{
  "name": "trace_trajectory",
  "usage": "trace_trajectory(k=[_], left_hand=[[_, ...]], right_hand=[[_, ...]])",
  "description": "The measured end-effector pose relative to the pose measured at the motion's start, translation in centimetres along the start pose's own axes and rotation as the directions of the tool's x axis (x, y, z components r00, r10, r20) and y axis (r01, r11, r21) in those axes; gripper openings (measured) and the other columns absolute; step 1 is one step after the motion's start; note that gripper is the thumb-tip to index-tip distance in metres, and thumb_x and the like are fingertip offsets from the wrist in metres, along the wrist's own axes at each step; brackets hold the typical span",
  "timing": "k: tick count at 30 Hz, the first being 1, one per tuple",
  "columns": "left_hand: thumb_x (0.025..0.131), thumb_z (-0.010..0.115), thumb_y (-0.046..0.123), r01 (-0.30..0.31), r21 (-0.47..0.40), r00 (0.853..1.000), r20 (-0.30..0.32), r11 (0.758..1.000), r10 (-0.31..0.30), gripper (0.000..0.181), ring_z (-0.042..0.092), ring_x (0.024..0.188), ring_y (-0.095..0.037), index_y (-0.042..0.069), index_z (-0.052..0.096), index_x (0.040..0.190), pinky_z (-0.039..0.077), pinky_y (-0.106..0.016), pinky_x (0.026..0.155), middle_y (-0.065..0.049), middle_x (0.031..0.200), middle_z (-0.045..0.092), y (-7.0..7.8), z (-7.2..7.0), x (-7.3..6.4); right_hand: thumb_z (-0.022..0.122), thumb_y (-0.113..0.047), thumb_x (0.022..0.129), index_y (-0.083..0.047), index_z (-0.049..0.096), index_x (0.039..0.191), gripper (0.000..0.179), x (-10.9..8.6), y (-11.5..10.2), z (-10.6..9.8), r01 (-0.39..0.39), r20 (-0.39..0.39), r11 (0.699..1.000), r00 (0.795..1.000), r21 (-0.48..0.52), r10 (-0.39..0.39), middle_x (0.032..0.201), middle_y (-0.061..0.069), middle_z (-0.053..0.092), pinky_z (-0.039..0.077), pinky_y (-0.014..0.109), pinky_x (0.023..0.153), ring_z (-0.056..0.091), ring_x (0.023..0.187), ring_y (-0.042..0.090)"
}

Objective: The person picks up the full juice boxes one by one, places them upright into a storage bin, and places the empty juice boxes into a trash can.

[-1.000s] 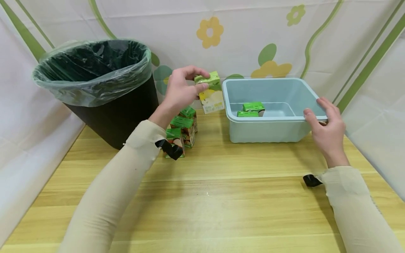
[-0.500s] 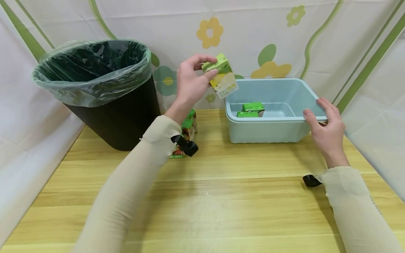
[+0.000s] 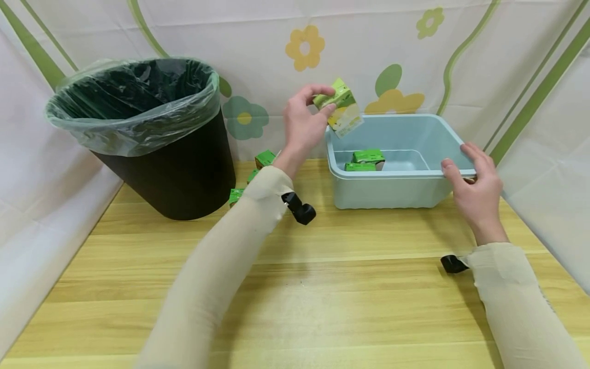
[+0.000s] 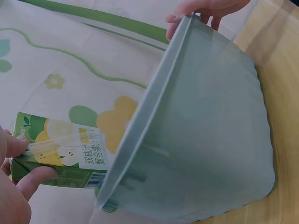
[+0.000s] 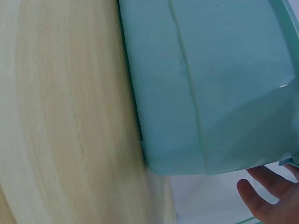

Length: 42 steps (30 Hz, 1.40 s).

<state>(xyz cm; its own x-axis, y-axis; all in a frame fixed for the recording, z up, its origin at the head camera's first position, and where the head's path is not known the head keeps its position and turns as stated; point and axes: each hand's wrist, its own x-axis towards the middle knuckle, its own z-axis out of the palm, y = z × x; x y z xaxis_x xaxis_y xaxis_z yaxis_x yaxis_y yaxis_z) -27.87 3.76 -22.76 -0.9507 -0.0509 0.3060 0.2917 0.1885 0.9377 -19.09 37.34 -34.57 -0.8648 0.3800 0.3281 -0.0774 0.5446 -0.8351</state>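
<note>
My left hand (image 3: 306, 120) pinches a green and yellow juice carton (image 3: 345, 113) between thumb and fingers. The carton is tilted, just over the left rim of a light blue plastic tub (image 3: 387, 189). In the left wrist view, its printed front (image 4: 70, 147) faces the camera, with the lower end close to the tub's edge. My right hand (image 3: 479, 192) grips the tub's rim at the front right corner. Inside the tub lie two green-topped cartons (image 3: 369, 155). More green-topped cartons (image 3: 265, 159) stand on the table, partly hidden behind my left forearm.
A black trash bin (image 3: 180, 174) lined with a translucent green bag (image 3: 152, 130) stands at the back left. Behind everything hangs a white curtain (image 3: 359, 41) with a flower print. The wooden table (image 3: 350, 297) stretches out in front of the tub.
My left hand has carried the juice carton up and to the right, from beside the tub to over its left rim, and the carton has tilted. My right hand stays in place.
</note>
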Motion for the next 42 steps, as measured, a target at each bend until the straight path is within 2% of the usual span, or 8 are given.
trace_trajectory(k=[4, 11, 13, 19, 26, 32, 35, 42], left_hand=[[0.094, 0.079, 0.005, 0.002, 0.021, 1.0, 0.001, 1.0, -0.002, 0.025, 0.063, 0.118, -0.009, 0.02, 0.078, 0.113, 0.051, -0.022, 0.098, 0.007, 0.128, 0.073, -0.7, 1.1, 0.2], [0.097, 0.076, 0.007, -0.017, 0.062, 0.999, 0.052, 0.998, 0.014, 0.022, 0.062, 0.124, -0.009, 0.02, 0.077, 0.114, 0.053, -0.026, 0.105, 0.007, 0.133, 0.071, -1.6, 3.1, 0.1], [0.098, 0.075, 0.008, -0.019, 0.086, 0.998, 0.067, 0.996, 0.013, 0.021, 0.062, 0.124, -0.008, 0.021, 0.077, 0.114, 0.052, -0.024, 0.103, 0.009, 0.133, 0.07, -1.8, 3.7, 0.1], [0.099, 0.073, 0.009, -0.025, 0.17, 0.994, 0.107, 0.985, 0.007, 0.019, 0.058, 0.133, -0.007, 0.023, 0.077, 0.112, 0.046, -0.023, 0.113, 0.01, 0.136, 0.069, -2.4, 5.1, -0.1], [0.101, 0.069, 0.003, -0.099, 0.214, 0.978, 0.199, 0.972, 0.056, 0.02, 0.053, 0.145, -0.01, 0.018, 0.075, 0.113, 0.04, -0.022, 0.121, 0.005, 0.136, 0.069, -2.8, 6.0, 0.1], [0.099, 0.07, 0.002, -0.118, 0.3, 0.964, 0.263, 0.947, 0.037, 0.021, 0.055, 0.142, -0.01, 0.018, 0.074, 0.113, 0.042, -0.022, 0.119, 0.005, 0.136, 0.07, -3.1, 6.4, 0.6], [0.1, 0.069, 0.002, -0.158, 0.348, 0.95, 0.309, 0.924, 0.046, 0.02, 0.056, 0.139, -0.011, 0.016, 0.073, 0.113, 0.043, -0.022, 0.117, 0.004, 0.134, 0.07, -3.5, 6.3, 0.9], [0.101, 0.063, 0.0, -0.259, 0.42, 0.889, 0.456, 0.87, 0.045, 0.021, 0.055, 0.139, -0.012, 0.014, 0.071, 0.116, 0.042, -0.02, 0.116, 0.003, 0.135, 0.07, -3.9, 6.4, 1.7]], right_hand=[[0.064, -0.042, 0.102, -0.027, 0.047, 0.161, 0.063, 0.0, 0.0, 0.1, -0.001, 0.0, 1.0, 1.0, 0.006, 0.001, 0.17, -0.013, 0.036, 0.047, 0.024, 0.116, 0.04, 0.15, 0.015], [0.064, -0.04, 0.101, -0.027, 0.05, 0.16, 0.061, -0.2, 0.2, 0.2, 0.009, -0.02, 1.0, 1.0, 0.016, -0.009, 0.169, -0.013, 0.039, 0.048, 0.014, 0.109, 0.042, 0.149, 0.012], [0.064, -0.04, 0.102, -0.026, 0.05, 0.16, 0.061, -0.2, 0.2, 0.2, 0.007, -0.022, 1.0, 1.0, 0.015, -0.007, 0.169, -0.013, 0.039, 0.047, 0.014, 0.11, 0.041, 0.15, 0.012], [0.063, -0.04, 0.102, -0.025, 0.048, 0.161, 0.063, -0.3, 0.2, 0.2, -0.013, -0.008, 1.0, 1.0, 0.011, 0.013, 0.171, -0.013, 0.037, 0.045, 0.02, 0.117, 0.038, 0.152, 0.012], [0.062, -0.041, 0.103, -0.026, 0.047, 0.162, 0.063, -0.2, 0.0, 0.2, -0.009, 0.001, 1.0, 1.0, 0.011, 0.009, 0.171, -0.012, 0.035, 0.044, 0.022, 0.118, 0.037, 0.153, 0.012], [0.063, -0.04, 0.102, -0.025, 0.049, 0.16, 0.062, -0.1, -0.1, 0.2, -0.003, -0.01, 1.0, 1.0, 0.011, 0.003, 0.17, -0.011, 0.037, 0.044, 0.023, 0.119, 0.037, 0.152, 0.011], [0.063, -0.039, 0.102, -0.024, 0.049, 0.16, 0.062, -0.1, -0.1, 0.2, -0.006, -0.005, 1.0, 1.0, 0.015, 0.006, 0.17, -0.011, 0.037, 0.045, 0.019, 0.116, 0.038, 0.152, 0.013], [0.063, -0.039, 0.102, -0.025, 0.049, 0.16, 0.062, 0.0, -0.2, 0.1, -0.009, -0.007, 1.0, 1.0, 0.014, 0.009, 0.17, -0.012, 0.037, 0.046, 0.019, 0.116, 0.039, 0.152, 0.012]])
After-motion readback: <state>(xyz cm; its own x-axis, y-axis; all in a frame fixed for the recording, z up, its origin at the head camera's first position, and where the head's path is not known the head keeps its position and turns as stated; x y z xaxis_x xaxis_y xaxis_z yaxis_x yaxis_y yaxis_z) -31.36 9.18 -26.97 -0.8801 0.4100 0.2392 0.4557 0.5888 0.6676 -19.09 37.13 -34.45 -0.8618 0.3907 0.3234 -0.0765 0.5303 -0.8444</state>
